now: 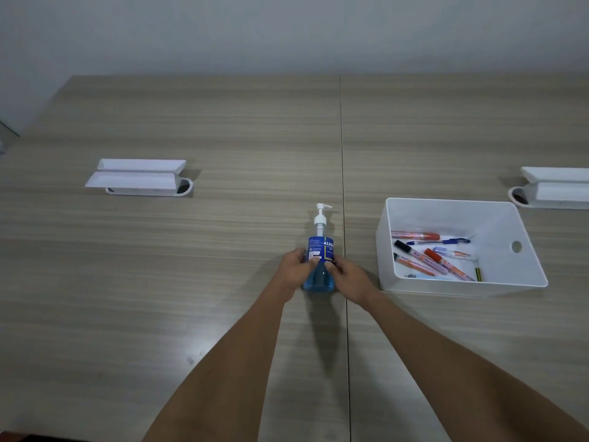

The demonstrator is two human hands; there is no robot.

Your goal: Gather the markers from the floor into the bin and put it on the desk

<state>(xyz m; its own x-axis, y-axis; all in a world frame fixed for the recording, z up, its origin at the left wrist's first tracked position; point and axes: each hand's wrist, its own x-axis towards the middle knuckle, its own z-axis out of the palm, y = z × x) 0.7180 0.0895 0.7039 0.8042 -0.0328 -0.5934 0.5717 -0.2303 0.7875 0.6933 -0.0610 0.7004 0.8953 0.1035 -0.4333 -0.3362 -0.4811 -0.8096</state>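
Note:
A white plastic bin (497, 218) stands on the wooden desk (191, 250) to the right of centre. Inside it lie several markers (427, 258) and pens, mostly orange-bodied with red or black caps. A pump bottle of blue liquid (320, 247) stands upright on the desk to the left of the bin. My left hand (294, 266) grips the bottle's left side and my right hand (349, 275) grips its right side, both near the base.
A white cable-port cover (140, 177) sits open at the left of the desk and another white cable-port cover (554, 186) at the far right, just behind the bin. A seam (342, 154) between two desk halves runs front to back beside the bottle. A pale wall lies behind.

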